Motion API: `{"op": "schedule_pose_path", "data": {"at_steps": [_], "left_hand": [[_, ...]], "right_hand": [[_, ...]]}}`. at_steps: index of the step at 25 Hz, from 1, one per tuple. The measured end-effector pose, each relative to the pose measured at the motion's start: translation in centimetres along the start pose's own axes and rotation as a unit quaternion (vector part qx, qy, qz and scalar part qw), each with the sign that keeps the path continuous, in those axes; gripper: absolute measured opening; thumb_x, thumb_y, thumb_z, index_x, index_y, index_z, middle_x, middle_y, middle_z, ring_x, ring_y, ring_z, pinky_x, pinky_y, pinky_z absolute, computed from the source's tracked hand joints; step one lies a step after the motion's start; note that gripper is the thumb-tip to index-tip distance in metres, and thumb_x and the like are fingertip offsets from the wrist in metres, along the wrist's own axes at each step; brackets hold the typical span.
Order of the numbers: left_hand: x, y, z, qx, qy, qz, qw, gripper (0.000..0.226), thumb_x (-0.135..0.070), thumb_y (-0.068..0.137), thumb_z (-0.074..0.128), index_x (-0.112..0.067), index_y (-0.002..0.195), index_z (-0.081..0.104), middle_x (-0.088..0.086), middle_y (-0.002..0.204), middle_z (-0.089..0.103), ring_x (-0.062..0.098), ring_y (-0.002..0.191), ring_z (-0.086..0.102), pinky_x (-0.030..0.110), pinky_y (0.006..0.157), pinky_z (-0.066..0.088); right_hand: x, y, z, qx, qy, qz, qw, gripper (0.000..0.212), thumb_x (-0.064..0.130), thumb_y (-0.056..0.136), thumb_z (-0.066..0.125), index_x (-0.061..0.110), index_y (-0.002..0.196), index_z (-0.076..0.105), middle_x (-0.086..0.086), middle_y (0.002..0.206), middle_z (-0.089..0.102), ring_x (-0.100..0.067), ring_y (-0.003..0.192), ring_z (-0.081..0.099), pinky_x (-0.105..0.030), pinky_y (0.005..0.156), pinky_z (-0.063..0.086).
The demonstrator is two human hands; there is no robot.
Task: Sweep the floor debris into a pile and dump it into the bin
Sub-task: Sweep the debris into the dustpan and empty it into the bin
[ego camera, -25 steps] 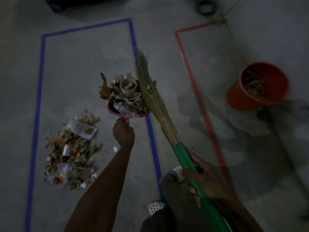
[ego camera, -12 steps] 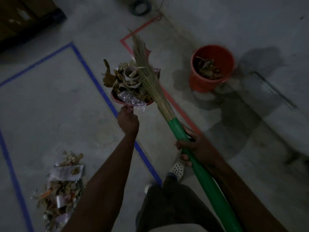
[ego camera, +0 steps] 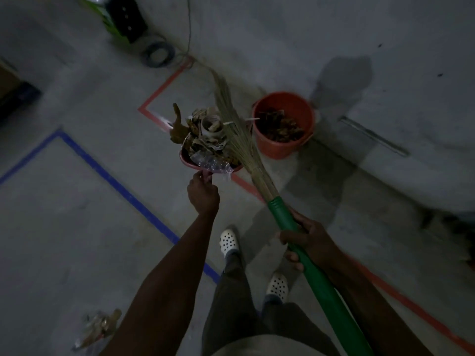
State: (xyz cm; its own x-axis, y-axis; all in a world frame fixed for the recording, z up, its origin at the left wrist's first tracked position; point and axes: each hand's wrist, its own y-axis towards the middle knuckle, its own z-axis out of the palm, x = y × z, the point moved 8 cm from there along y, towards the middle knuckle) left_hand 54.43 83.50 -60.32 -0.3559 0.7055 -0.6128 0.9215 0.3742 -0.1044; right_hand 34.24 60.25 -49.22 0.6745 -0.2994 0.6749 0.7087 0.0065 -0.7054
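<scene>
My left hand grips the handle of a red dustpan held above the floor, heaped with dry leaves, paper scraps and clear plastic. My right hand holds the green handle of a grass broom; its bristles lean against the right side of the dustpan's load. The orange bin stands on the floor just right of the dustpan, with debris inside. A remnant of the floor pile shows at the lower left, partly behind my left arm.
Blue tape and red tape mark rectangles on the concrete floor. A wall rises behind the bin. A coiled cable and a dark box lie at the top. My feet in white clogs stand below the dustpan.
I have moved rightward with the loaded dustpan and broom; the bin is now close beside the dustpan. The floor pile has slid to the lower left edge of view.
</scene>
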Motion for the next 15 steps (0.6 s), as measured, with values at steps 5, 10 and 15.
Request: {"op": "schedule_pose_path", "data": {"at_steps": [5, 10, 15], "left_hand": [[-5.9, 6.7, 5.8, 0.046, 0.002, 0.096, 0.994, 0.024, -0.018, 0.094, 0.056, -0.009, 0.115, 0.064, 0.014, 0.097, 0.067, 0.032, 0.089, 0.062, 0.031, 0.064, 0.038], [-9.7, 10.9, 12.8, 0.090, 0.033, 0.181, 0.979, 0.025, -0.016, 0.091, 0.060, -0.007, 0.115, 0.063, 0.017, 0.097, 0.067, 0.034, 0.089, 0.061, 0.034, 0.067, 0.042], [-12.3, 14.7, 24.2, 0.150, 0.097, 0.197, 0.964, 0.026, -0.013, 0.086, 0.060, -0.008, 0.112, 0.063, 0.019, 0.094, 0.065, 0.036, 0.088, 0.059, 0.035, 0.064, 0.040]], "right_hand": [[3.2, 5.3, 0.4, -0.064, 0.089, -0.021, 0.994, 0.061, -0.010, 0.088, 0.065, 0.033, 0.130, 0.059, -0.010, 0.069, 0.061, -0.021, 0.042, 0.045, -0.024, 0.037, 0.039], [3.7, 11.1, -0.8, -0.113, 0.148, -0.015, 0.982, 0.060, -0.008, 0.085, 0.068, 0.044, 0.114, 0.068, -0.019, 0.069, 0.057, -0.022, 0.043, 0.044, -0.026, 0.040, 0.040], [3.6, 19.0, -5.1, -0.120, 0.221, 0.004, 0.968, 0.040, -0.007, 0.084, 0.068, 0.029, 0.100, 0.076, -0.025, 0.074, 0.050, -0.022, 0.045, 0.039, -0.026, 0.040, 0.038]]}}
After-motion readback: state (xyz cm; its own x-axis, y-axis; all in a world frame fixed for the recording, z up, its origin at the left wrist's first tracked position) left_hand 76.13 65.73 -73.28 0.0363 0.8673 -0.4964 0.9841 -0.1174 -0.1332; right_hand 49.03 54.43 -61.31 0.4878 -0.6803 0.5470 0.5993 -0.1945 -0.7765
